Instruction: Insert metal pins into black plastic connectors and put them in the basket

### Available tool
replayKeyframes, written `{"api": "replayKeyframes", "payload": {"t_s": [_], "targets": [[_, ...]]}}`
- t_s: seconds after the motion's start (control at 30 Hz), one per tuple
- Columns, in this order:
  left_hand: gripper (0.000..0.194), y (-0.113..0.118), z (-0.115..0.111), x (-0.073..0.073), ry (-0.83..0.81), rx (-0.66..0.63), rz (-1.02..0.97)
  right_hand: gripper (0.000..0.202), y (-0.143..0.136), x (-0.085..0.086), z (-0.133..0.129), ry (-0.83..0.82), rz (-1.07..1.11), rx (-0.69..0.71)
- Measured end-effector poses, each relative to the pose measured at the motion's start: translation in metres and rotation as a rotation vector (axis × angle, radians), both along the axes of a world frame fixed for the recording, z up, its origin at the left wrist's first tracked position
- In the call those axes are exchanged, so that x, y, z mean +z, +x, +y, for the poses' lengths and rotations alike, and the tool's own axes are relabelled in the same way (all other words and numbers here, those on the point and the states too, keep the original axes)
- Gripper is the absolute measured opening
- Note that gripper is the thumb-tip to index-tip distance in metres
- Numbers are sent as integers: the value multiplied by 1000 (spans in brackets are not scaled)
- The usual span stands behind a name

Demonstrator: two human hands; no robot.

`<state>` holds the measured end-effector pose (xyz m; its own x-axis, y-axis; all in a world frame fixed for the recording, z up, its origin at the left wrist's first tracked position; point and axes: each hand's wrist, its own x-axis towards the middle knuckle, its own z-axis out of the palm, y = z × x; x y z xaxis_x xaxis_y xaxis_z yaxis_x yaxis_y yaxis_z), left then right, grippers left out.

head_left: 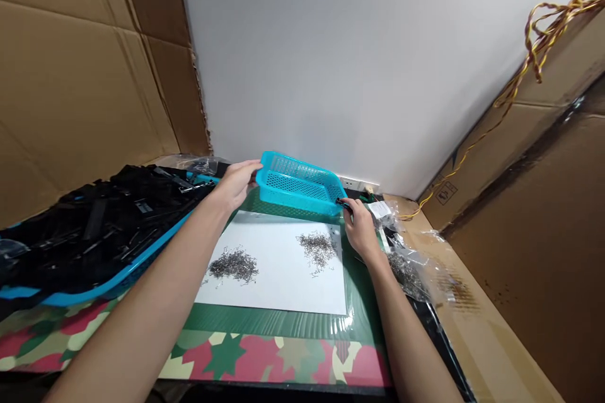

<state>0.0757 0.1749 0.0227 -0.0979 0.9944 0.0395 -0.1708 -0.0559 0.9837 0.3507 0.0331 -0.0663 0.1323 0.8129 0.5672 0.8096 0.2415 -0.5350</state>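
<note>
A light-blue perforated plastic basket [300, 186] is tilted above the far edge of a white sheet [278, 289], and no contents show in it. My left hand [239, 184] is closed on its left end. At the basket's right corner, my right hand [360, 225] has its fingers closed around a small black piece [345, 204]; whether they also grip the rim I cannot tell. Two piles of tiny thin metal pieces lie on the sheet: a denser pile [235, 265] at left and a looser pile [319, 248] at right.
A large blue-rimmed basket [127, 274] heaped with black plastic parts [94, 220] stands at left. Clear plastic bags [411, 274], one with small metal pieces, lie at right. Cardboard walls [85, 75] flank the table. Behind are a socket [350, 183] and hanging yellow twisted wires [543, 38].
</note>
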Motion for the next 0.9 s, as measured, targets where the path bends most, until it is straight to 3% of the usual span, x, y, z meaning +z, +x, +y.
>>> {"api": "replayKeyframes", "payload": {"t_s": [0.1, 0.17, 0.3, 0.43, 0.57, 0.73, 0.83, 0.9], "targets": [[13, 3, 14, -9, -59, -20, 103, 36, -3, -2, 0, -3, -10, -12], [23, 3, 19, -15, -75, -6, 185, 39, -7, -3, -1, -7, -9, -12], [22, 5, 8, -26, -16, 71, 353, 41, -15, -2, -5, -20, -17, 34], [36, 15, -30, -40, 189, 135, 523, 39, -26, 2, -9, -18, -15, 115], [43, 17, -58, -54, 462, -2, 721, 34, -40, 3, -13, 51, 57, 215], [42, 4, -62, -57, 749, -227, 926, 28, -50, -1, -13, 60, 113, 237], [32, -3, -62, -56, 935, -281, 1048, 25, -50, -4, -12, 23, 238, 219], [23, -7, -60, -56, 961, -266, 1110, 24, -48, -6, -12, 2, 284, 209]]}}
